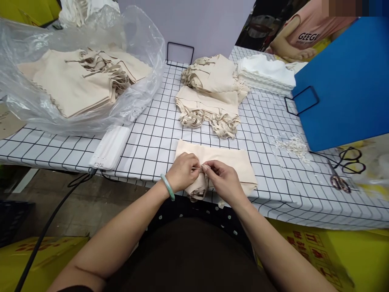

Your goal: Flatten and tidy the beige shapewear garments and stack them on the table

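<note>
A folded beige cloth bag (pixel 231 160) lies at the near edge of the checked table (pixel 158 134), its strap end hanging over the edge. My left hand (pixel 181 172), a green bangle on its wrist, is closed on the bag's near edge. My right hand (pixel 223 180) pinches the same spot, fingertips meeting the left hand's. A thin pale thread or tag seems to run between the fingertips; it is too small to name.
Stacks of beige bags (pixel 209 95) and white cloth (pixel 267 73) lie further back. A clear plastic sack (pixel 75 73) holds more bags at left. A white power bank (pixel 110 147), scissors (pixel 342 178), thread scraps (pixel 293 145), a blue board (pixel 346 85). Another person sits at far right.
</note>
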`<state>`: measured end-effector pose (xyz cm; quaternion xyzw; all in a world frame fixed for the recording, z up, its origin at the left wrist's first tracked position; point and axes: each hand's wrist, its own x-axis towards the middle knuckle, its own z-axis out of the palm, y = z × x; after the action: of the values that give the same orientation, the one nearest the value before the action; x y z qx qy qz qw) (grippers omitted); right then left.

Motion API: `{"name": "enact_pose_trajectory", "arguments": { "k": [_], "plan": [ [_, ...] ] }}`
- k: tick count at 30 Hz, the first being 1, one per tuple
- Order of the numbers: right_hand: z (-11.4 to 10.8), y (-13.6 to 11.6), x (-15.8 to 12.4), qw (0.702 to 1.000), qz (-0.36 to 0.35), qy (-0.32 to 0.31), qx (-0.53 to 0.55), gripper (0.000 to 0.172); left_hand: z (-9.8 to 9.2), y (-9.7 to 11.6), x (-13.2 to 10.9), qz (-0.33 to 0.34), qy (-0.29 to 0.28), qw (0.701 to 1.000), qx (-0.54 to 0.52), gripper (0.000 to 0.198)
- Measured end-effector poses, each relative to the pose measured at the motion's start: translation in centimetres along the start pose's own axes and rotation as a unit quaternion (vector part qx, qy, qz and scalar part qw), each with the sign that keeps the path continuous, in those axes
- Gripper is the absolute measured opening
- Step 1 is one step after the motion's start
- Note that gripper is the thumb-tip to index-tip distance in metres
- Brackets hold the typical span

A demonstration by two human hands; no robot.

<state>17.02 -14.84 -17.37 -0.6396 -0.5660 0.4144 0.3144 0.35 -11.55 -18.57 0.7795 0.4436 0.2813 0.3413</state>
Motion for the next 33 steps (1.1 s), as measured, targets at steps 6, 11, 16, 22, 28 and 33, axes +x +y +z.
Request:
{"name": "enact_pose_trajectory", "arguments": {
  "k": [6, 11, 16, 22, 28, 33],
  "plan": [
    [-0.3, -0.3, -3.6, 0.995, 0.08, -0.005, 0.058, 0.042, -0.2, 0.0, -0.2, 0.014, -0.002, 1.0, 0.01, 0.012],
    [0.5, 0.2, -6.0, 0.983, 0.103, -0.026, 0.147, 0.045, 0.1, 0.0, -0.3, 0.043, 0.004, 0.998, 0.037, 0.014],
    [1.5, 0.9, -6.4, 0.995, 0.071, 0.052, 0.044, 0.04, -0.2, 0.1, -0.7, 0.065, -0.009, 0.995, 0.068, 0.013],
    [1.8, 0.8, -5.2, 0.994, -0.016, 0.094, -0.047, 0.02, -2.8, 0.1, 0.0, 0.106, -0.106, 0.986, 0.071, 0.021],
    [2.2, 1.0, -5.8, 0.997, 0.023, 0.078, 0.021, 0.031, -1.8, -0.4, 2.0, 0.077, -0.124, 0.958, 0.247, 0.04],
    [3.5, 0.7, -6.2, 0.985, -0.036, 0.125, -0.111, 0.019, -0.5, -0.8, 1.8, 0.035, -0.157, 0.933, 0.321, 0.056]
  ]
}}
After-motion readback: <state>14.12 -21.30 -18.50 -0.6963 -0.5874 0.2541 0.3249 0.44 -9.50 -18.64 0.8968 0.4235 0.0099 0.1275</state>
